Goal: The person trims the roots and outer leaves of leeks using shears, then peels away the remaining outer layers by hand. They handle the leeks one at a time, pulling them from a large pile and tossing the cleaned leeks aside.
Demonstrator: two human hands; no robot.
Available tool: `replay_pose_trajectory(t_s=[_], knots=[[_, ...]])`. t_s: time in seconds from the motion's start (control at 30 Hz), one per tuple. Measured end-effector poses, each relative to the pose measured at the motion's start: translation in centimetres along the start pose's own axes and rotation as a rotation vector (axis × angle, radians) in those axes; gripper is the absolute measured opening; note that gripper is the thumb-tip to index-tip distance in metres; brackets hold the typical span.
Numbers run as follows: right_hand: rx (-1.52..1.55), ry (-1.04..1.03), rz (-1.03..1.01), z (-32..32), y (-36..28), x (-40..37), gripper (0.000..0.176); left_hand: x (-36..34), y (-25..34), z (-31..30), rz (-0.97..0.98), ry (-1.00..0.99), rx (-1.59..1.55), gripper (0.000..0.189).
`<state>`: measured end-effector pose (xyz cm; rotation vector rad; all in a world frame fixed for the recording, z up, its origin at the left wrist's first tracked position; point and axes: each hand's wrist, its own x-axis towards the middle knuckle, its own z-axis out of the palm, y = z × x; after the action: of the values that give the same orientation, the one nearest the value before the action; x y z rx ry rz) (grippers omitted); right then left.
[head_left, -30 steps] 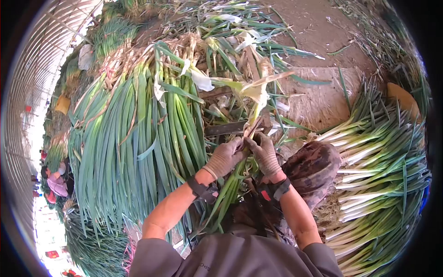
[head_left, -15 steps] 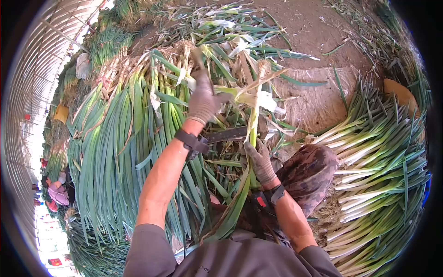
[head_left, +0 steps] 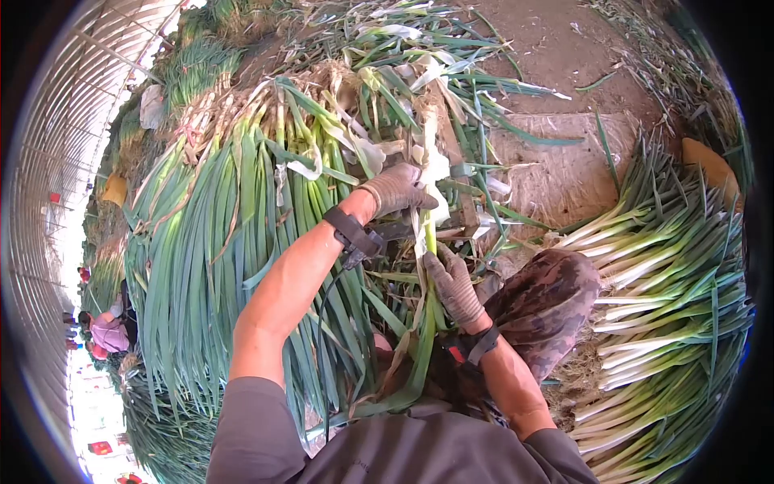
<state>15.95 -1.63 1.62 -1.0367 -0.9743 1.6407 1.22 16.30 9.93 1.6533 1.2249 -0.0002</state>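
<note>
One green onion stands nearly upright in front of me, its roots at the top and its leaves trailing down toward my lap. My right hand, in a striped work glove, is closed round its green lower part. Higher up, my gloved left hand is closed at the stalk's left side, seemingly on its loose outer layer; its fingertips are partly hidden. A pale peeled-back leaf hangs beside the stalk. Left of my hands lies a big heap of untrimmed green onions with dry, rooty ends.
Cleaned green onions with white stems lie in rows at my right. Stripped leaves litter the ground ahead, near a flat brown sheet. My camouflage-covered knee is close to my right hand. Another person is far left.
My left hand has come down and right from above the heap onto the stalk. The stalk has tilted slightly left at its top. My right hand keeps its hold.
</note>
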Motion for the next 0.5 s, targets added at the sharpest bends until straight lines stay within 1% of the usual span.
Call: replay_pose_trajectory(t_s=[0.03,0.13,0.27,0.3,0.33,0.4,0.43,0.5], knots=[[-0.038,-0.01,0.003,0.0,0.0,0.0,0.047,-0.2,0.1,0.1,-0.053,-0.023,-0.066,0.029],[-0.026,0.013,-0.04,0.3,-0.2,-0.3,0.046,-0.7,-0.3,0.0,-0.073,-0.036,-0.08,0.025],[0.028,0.044,-0.007,0.3,0.1,0.0,0.044,-1.8,-1.6,1.2,-0.067,-0.019,-0.458,0.013],[0.04,0.045,-0.01,0.3,0.1,0.0,0.044,-1.9,-1.8,1.4,-0.079,0.036,-0.413,0.01],[0.05,0.047,-0.011,0.1,0.0,0.0,0.044,-1.4,-2.6,1.6,-0.032,0.138,-0.204,0.011],[0.078,0.066,0.056,-0.2,0.1,0.0,0.04,-1.4,-2.4,2.1,0.06,0.337,0.211,0.012],[0.065,0.064,0.083,-0.5,0.1,0.0,0.039,-1.9,-2.4,2.2,-0.092,0.381,0.07,0.022],[0.088,0.07,0.111,-0.6,0.0,0.0,0.035,-0.9,-3.7,1.2,-0.049,0.531,-0.226,0.026]])
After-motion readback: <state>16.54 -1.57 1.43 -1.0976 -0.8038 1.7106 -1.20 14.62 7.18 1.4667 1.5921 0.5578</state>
